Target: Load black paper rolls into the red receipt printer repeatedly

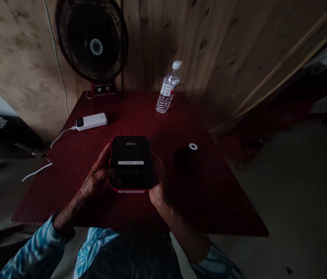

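Between my two hands is a compact box-shaped device with a black top and red base, which looks like a small printer (131, 151). Its top bears a pale logo, a white warning strip and a darker slot-like band near the front. My left hand (98, 176) is closed on its left side, the thumb by the front left corner. On the opposite side, my right hand (158, 186) grips the right edge, its fingers partly lost in shadow. Whether the device touches the table, I cannot tell. To its right lies a dark object with a white ring-shaped end (193, 147).
A red patterned table (209, 205) stands against a wooden wall. On it are a fan (96, 46) at the back left, a white power bank (92, 121) with a white cable (37, 170), and a clear water bottle (167, 91) at the back.
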{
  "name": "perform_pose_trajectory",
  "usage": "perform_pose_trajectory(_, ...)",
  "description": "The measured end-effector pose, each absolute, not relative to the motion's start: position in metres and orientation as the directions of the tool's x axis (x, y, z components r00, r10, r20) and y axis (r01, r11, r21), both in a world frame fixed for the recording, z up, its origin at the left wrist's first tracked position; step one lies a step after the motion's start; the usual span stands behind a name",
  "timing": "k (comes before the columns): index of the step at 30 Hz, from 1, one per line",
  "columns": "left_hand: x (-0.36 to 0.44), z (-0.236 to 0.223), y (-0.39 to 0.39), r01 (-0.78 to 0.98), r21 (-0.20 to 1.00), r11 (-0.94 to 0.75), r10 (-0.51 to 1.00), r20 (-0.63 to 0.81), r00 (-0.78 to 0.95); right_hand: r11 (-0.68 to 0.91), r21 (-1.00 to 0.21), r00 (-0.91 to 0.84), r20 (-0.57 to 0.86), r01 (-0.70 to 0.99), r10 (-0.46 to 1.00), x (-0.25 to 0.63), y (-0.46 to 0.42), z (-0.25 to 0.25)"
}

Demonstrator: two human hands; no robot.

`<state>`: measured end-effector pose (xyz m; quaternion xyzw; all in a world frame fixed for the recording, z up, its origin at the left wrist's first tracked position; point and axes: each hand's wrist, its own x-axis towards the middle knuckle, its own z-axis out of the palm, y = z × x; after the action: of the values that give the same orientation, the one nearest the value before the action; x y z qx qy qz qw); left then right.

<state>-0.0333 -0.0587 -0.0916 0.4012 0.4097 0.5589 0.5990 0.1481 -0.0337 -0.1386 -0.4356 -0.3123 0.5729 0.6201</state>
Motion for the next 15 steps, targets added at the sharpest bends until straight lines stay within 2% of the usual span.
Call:
perform_pose_trajectory(5, -0.04, -0.103, -0.056, -0.188, 0.982, -0.015, 1.0, 0.014, -0.003, -0.03, -0.913, 0.127, -0.089, -0.407, 0.988, 0.149, -0.034, -0.136)
perform_pose_trajectory(10, -0.039, -0.106, -0.056, -0.211, 0.977, -0.009, 1.0, 0.005, -0.018, 0.015, -0.933, 0.151, -0.042, -0.359, 0.988, 0.149, -0.034, -0.131)
perform_pose_trajectory(15, -0.038, -0.1, -0.058, -0.203, 0.979, 0.004, 0.999, -0.013, -0.046, -0.008, -0.931, 0.142, -0.065, -0.366, 0.988, 0.149, -0.033, -0.131)
